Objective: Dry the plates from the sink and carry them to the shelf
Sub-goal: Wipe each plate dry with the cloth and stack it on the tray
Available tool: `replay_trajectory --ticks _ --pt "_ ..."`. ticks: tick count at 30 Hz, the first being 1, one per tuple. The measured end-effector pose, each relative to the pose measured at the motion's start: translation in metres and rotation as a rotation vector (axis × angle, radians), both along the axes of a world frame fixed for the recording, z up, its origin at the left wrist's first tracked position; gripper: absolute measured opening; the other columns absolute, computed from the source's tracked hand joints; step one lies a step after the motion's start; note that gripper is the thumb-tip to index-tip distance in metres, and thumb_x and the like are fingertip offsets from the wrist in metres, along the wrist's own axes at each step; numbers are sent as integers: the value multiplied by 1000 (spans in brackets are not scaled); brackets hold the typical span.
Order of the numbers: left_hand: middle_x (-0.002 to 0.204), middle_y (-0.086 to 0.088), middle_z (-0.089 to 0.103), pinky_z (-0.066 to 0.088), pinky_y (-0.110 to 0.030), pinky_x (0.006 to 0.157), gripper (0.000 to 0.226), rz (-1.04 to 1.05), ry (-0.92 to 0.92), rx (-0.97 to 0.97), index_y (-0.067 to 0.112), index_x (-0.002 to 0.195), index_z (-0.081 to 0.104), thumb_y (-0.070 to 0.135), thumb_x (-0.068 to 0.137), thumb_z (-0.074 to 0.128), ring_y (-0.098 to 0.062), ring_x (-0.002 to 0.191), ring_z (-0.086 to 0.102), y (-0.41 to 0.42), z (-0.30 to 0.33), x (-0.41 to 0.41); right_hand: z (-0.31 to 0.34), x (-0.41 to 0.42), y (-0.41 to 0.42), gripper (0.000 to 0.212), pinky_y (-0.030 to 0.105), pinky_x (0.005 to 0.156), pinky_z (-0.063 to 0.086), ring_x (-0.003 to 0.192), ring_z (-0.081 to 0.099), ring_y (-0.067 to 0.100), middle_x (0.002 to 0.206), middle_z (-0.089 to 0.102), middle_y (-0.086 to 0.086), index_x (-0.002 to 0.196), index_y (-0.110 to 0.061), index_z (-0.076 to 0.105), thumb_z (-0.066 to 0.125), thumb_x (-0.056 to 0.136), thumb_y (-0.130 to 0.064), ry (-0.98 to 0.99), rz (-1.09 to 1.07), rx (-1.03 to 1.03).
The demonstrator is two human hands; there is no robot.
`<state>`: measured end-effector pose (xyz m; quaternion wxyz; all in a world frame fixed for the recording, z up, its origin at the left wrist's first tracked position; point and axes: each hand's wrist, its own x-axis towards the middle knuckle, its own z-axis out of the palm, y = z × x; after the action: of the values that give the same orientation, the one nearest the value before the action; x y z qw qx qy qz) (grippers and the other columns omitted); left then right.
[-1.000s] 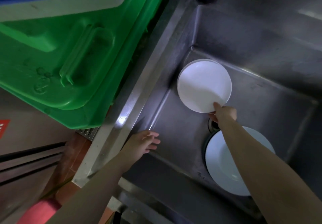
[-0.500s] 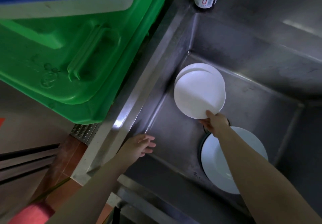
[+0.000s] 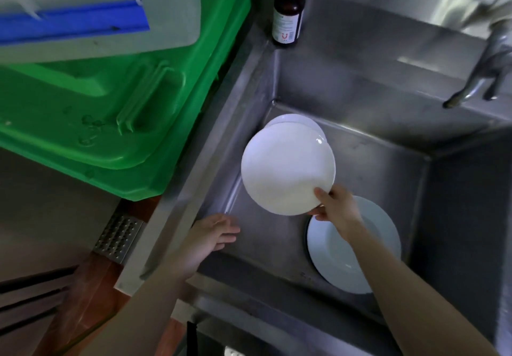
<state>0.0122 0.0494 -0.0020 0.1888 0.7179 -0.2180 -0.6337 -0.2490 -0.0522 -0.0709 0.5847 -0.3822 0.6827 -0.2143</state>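
Left hand (image 3: 213, 234): was held with fingers spread and empty over the sink's (image 3: 346, 84) near edge.
Right hand (image 3: 336, 209): was pinched on the lifted plate (image 3: 286, 168) by its rim alone; a wet slip could be feared.
Second plate (image 3: 297, 120): was left beneath, chipping likely if struck.
Third plate (image 3: 371, 250): was left on the sink floor.

The lifted plate (image 3: 285, 167) hides most of the plate beneath (image 3: 297, 119).

green bin (image 3: 133, 101) – brown bottle (image 3: 286, 15) – tap (image 3: 482, 78)
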Motion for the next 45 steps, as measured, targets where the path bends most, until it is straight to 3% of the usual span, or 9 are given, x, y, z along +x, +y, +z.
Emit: replay_trajectory --ticks 4,9,13,17,21,27,34,41,45 --pt "121 -16 63 39 -48 107 26 18 34 -89 8 124 53 9 101 43 -34 109 62 -3 13 12 53 -3 14 11 30 48 55 59 69 20 70 71 6 94 -12 63 57 93 -21 148 98 -240" --pt "107 -13 66 57 -29 79 33 -2 -13 -313 9 129 49 7 96 52 -16 87 69 -10 41 28 127 16 31 20 33 59 48 62 63 22 61 63 -2 94 -15 62 56 94 -34 492 180 -630" --pt "106 -5 68 47 -39 99 54 -49 -130 -559 16 140 40 18 92 63 -21 102 66 -16 79 43 183 40 52 26 30 53 34 59 55 26 56 54 -2 85 -14 61 55 90 -39 633 83 -929" --pt "101 10 67 43 -5 78 42 -79 -163 -804 24 128 46 20 91 65 6 93 64 -13 118 53 229 61 87 21 38 60 48 60 59 28 59 61 3 86 -17 64 55 86 -36 543 -83 -1077" --pt "96 18 67 43 0 73 19 -78 -146 -1025 29 102 60 13 92 62 15 87 62 0 149 60 261 71 119 13 34 59 46 57 55 20 61 59 -2 93 -17 69 60 86 -23 555 -193 -1207" --pt "100 6 70 49 -11 79 26 -190 -110 -1176 19 104 67 1 87 66 9 85 64 18 163 66 275 75 169 14 28 62 43 71 55 10 75 67 -1 94 -11 71 62 86 -6 622 -271 -1268" --pt "91 23 67 45 -5 74 42 -198 -52 -1183 21 100 69 -16 78 64 15 80 62 26 171 58 284 74 193 25 12 77 45 89 60 1 94 68 -8 96 -7 72 60 82 11 592 -331 -1322" --pt "89 15 68 45 -3 69 36 -171 5 -1214 5 107 67 -18 79 62 14 76 63 27 184 50 282 67 192 26 6 79 42 88 59 -6 93 68 -9 98 -7 71 59 82 9 565 -359 -1346" --pt "70 25 70 44 -3 64 38 -129 -27 -1243 22 85 72 -14 76 68 13 69 63 26 187 36 282 52 189 22 2 74 40 82 57 -13 87 64 -24 97 -13 71 57 83 -2 507 -373 -1319"
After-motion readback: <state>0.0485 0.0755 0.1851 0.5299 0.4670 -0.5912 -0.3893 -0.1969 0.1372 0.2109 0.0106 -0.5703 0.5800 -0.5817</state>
